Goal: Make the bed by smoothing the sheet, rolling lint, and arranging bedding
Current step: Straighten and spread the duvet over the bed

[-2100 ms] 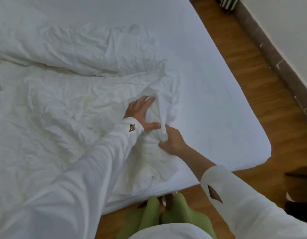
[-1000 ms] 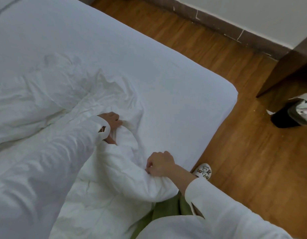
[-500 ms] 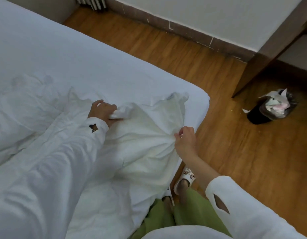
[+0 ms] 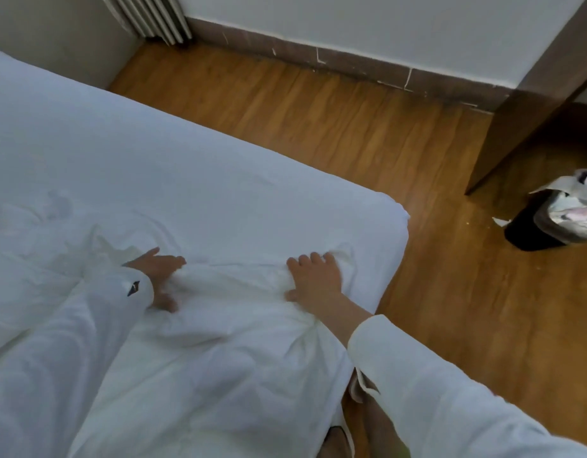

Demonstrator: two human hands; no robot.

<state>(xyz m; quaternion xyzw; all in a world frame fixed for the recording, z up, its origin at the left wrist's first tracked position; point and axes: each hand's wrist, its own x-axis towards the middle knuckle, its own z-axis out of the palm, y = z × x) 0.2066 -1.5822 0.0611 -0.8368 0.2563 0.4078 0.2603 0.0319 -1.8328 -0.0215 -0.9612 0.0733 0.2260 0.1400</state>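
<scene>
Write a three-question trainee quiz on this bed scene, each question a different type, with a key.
1. True or false: the right hand lies flat on the duvet, fingers spread.
2. Multiple choice: where is the bin? A) on the bed B) on the floor right of the bed C) in the left hand
3. Fill in: beyond the duvet's edge, the sheet looks mostly ____.

Key: 1 true; 2 B; 3 smooth
</scene>
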